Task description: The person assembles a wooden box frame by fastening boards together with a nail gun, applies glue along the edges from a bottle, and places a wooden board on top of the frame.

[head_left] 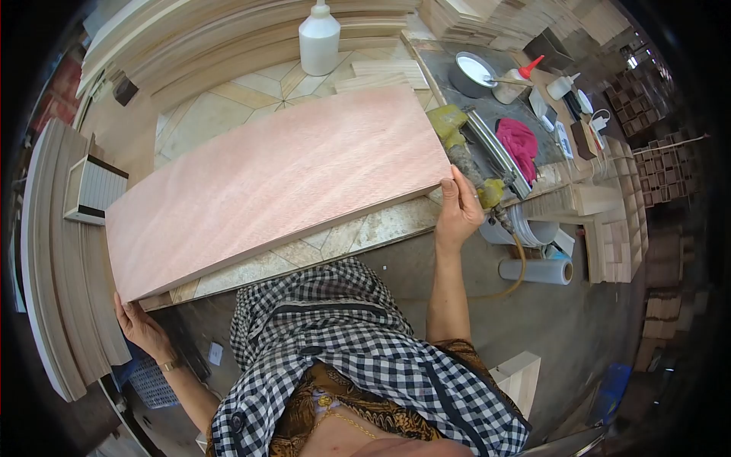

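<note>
A long, pinkish wooden panel [282, 183] with a thick edge lies at a slant over the tile-patterned worktop [365, 231]. My left hand [143, 329] grips its near left corner, with the fingers partly hidden beneath. At the right end, my right hand [459, 207] pinches the near corner between thumb and fingers. Just beyond that corner are a metal clamp-like bar [499, 152] and yellow-stained parts [448, 124]. I cannot tell whether the panel rests flat on the worktop or is slightly raised.
A white squeeze bottle [319, 42] stands behind the panel. Long boards are stacked at the back and left [65, 259]. On the right side table sit a bowl of white liquid [474, 74], a red-tipped bottle [515, 82] and a magenta cloth [517, 145]. Below is a plastic-film roll [535, 271].
</note>
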Motion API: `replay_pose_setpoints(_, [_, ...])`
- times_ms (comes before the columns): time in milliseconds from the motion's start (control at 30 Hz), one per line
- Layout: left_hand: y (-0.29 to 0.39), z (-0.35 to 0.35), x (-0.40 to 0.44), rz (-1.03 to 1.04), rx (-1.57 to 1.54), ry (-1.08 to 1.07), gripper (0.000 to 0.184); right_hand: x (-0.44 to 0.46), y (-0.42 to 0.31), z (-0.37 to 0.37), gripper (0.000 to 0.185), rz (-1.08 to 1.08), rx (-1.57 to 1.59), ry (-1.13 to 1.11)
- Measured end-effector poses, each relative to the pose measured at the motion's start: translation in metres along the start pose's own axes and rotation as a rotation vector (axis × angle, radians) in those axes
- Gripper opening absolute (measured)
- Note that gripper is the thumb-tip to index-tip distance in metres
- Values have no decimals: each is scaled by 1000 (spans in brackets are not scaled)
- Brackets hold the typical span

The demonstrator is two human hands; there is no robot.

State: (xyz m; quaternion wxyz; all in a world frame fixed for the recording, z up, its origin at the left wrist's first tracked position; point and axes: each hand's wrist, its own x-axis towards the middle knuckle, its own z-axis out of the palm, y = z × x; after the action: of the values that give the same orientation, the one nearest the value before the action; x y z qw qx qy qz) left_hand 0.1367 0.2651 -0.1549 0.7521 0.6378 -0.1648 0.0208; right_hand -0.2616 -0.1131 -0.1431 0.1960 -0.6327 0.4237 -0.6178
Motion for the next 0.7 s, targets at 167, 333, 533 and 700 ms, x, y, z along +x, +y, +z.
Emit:
replay_pose_setpoints(167, [2, 4, -1, -14, 31, 49, 40, -1, 6, 3, 24, 51, 38, 39])
replay_pose_setpoints(333, [-9, -4, 3, 12, -17, 27, 35, 0, 6, 5, 21, 51, 76, 67])
replay_pose_setpoints(533, [-1, 6, -1, 13, 66, 59, 33, -3, 10, 8, 19, 115, 55, 70])
replay_pose_setpoints(700, [2, 3, 1, 49, 25, -16, 32, -3, 23, 3, 22, 61, 70, 36])
